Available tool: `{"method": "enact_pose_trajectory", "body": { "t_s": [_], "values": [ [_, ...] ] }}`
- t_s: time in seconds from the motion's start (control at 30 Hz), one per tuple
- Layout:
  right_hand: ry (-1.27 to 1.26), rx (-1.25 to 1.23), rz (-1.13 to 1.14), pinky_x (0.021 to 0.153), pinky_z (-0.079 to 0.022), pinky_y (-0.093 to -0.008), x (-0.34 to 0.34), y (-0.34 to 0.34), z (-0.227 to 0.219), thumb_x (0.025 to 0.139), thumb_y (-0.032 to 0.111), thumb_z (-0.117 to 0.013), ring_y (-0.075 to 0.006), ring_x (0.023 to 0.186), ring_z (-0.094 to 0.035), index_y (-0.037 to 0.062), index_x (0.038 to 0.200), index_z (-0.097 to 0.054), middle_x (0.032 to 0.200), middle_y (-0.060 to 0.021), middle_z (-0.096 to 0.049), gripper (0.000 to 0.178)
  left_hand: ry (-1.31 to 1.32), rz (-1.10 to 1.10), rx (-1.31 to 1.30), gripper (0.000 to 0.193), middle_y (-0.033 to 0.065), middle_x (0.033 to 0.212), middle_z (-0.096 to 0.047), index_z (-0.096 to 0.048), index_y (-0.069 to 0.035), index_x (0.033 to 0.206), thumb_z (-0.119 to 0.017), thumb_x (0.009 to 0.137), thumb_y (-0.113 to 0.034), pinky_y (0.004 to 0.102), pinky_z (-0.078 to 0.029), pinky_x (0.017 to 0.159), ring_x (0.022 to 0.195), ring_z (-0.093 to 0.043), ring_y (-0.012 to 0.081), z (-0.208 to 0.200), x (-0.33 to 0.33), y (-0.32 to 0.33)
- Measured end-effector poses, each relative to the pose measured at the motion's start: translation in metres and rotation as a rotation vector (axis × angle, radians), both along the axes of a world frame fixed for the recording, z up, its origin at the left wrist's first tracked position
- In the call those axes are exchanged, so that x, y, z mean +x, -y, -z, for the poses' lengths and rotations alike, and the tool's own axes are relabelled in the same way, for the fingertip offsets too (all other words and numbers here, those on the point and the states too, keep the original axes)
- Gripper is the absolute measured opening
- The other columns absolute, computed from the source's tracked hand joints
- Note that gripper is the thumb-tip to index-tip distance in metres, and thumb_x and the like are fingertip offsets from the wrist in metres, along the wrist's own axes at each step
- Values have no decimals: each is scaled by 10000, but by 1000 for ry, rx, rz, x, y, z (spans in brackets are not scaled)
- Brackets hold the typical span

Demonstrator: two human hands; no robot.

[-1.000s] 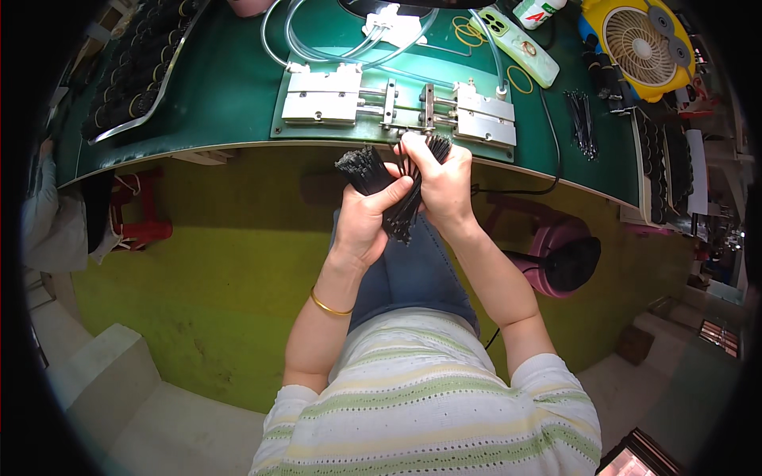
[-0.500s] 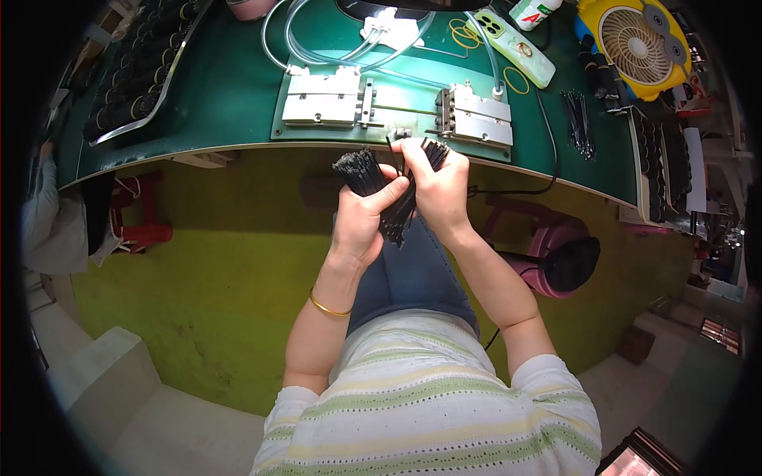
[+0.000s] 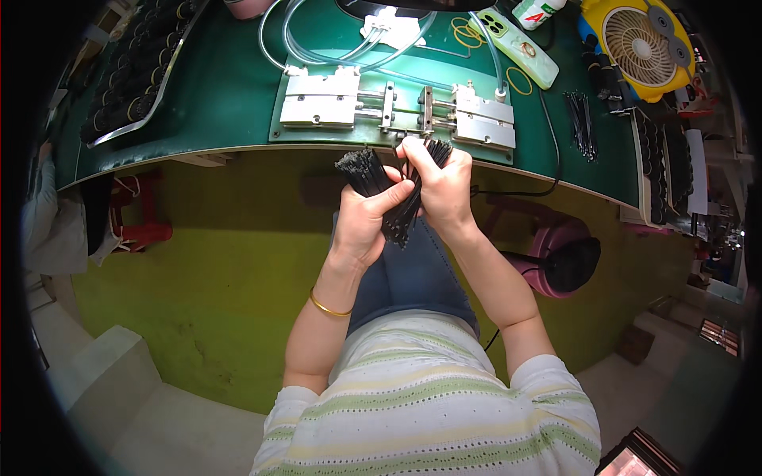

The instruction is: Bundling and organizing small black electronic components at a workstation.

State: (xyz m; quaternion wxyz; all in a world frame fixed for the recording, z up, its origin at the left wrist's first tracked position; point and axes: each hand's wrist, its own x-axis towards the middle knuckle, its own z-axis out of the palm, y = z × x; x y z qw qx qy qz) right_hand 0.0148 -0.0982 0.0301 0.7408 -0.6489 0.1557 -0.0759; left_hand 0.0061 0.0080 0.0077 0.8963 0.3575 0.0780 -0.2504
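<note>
Thin black strips, cable-like, fill both my hands at the near edge of the bench. My left hand (image 3: 361,218) is closed round one thick bundle (image 3: 359,169), its ends fanned upward. A second bundle (image 3: 438,151) is in my right hand (image 3: 446,186), whose thumb and forefinger pinch together at the fixture's front. Whatever lies in that pinch is mostly hidden by the fingers. Just beyond stands a pneumatic fixture: a left metal block (image 3: 320,99) and a right metal block (image 3: 484,119), with their jaws (image 3: 388,103) extended on rods toward the middle, a gap between them.
Clear air hoses (image 3: 317,57) loop behind the fixture. A phone (image 3: 516,51), rubber bands, a white bottle (image 3: 538,11) and a yellow fan (image 3: 639,47) stand back right. Loose black strips (image 3: 582,127) lie at right. A tray of black bundles (image 3: 135,79) is left; a pink stool (image 3: 548,246) is below.
The fixture's two jaws have slid inward from their blocks, narrowing the gap between them. My hands have shifted only very slightly to the right, still holding the bundles.
</note>
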Motion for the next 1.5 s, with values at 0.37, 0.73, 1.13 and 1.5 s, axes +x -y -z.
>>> {"method": "enact_pose_trajectory", "body": {
  "t_s": [0.37, 0.73, 1.13, 1.5],
  "values": [
    [36, -99, -32, 379, -304, -202, -6, -5, -5, 818, 147, -552, -30, 433, -398, 7, 734, -632, 535, 43, -473, 183, -17, 27, -51, 59, 89, 715, -575, -534, -8, 790, -586, 766, 7, 293, -497, 543, 595, -576, 178, -2, -2, -4],
    [-55, -67, -24, 368, -320, -196, -4, 0, -3, 806, 165, -560, -40, 422, -434, 7, 742, -634, 543, 29, -497, 186, 1, 38, 22, 56, 83, 712, -574, -527, -6, 799, -578, 777, 1, 286, -498, 537, 586, -574, 173, -2, -3, -2],
    [-88, -17, 5, 407, -374, -190, -5, -4, -7, 806, 150, -591, -51, 478, -507, 5, 667, -597, 565, 9, -544, 201, -32, 94, -35, 145, 66, 813, -583, -544, 12, 887, -587, 750, 33, 280, -490, 690, 744, -581, 152, -8, 2, -16],
    [137, -96, -77, 497, -413, -188, -10, -3, 4, 818, 75, -570, -40, 565, -534, -20, 711, -621, 637, -1, -599, 152, 9, -37, 104, 171, 53, 869, -591, -572, 14, 922, -596, 754, 24, 266, -485, 704, 770, -577, 136, 5, -5, -14]
  ]
}}
